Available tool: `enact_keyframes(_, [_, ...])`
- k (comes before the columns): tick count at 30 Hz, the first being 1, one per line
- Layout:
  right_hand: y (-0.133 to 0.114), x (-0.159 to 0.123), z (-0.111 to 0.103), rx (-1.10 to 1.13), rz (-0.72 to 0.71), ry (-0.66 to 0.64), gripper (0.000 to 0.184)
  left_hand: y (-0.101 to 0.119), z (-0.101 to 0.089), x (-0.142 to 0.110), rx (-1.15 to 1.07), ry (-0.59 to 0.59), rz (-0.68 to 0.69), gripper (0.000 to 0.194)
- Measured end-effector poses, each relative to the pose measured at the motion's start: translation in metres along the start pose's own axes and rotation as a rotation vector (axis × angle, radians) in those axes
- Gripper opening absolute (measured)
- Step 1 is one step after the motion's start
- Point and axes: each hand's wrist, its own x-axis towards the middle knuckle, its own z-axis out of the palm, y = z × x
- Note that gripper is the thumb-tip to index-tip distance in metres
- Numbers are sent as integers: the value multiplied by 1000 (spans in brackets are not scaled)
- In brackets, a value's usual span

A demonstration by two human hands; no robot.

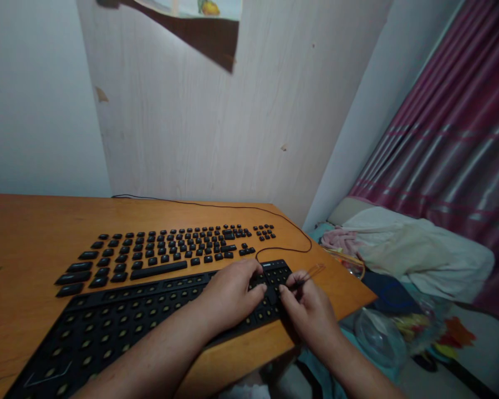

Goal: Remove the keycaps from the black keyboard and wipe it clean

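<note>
A black keyboard base (120,327) with its keycaps taken off lies along the near edge of an orange wooden table (20,233). The removed black keycaps (166,249) are laid out in rows behind it, in keyboard order. My left hand (228,296) rests on the right end of the base, fingers curled down on the number-pad area. My right hand (310,313) is beside it, fingers pinched on a thin wire key puller (311,272) at the base's right edge.
The keyboard's black cable (233,207) runs along the back of the table and loops to the right end. A pale wall panel stands behind. To the right lie a bed with cloths (407,244), a striped curtain and clutter on the floor.
</note>
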Motion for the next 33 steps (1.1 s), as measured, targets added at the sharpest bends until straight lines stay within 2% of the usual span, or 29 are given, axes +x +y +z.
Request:
enact_keyframes(5, [-1,0,5,77,8,107,12,1,-1,-4,91,-62,73,34])
enact_keyframes(11, [-2,-1,5,242,54,139,16,5,-4,-5,150,-107,90,35])
enact_keyframes(17, [1,4,3,387,145,189,21,6,-4,-5,164,-100,90,32])
enact_keyframes(23, [5,7,0,497,196,124,26,5,-3,-5,167,-104,91,30])
enact_keyframes(33, [9,7,-1,525,169,81,28,9,-6,-5,150,-127,73,28])
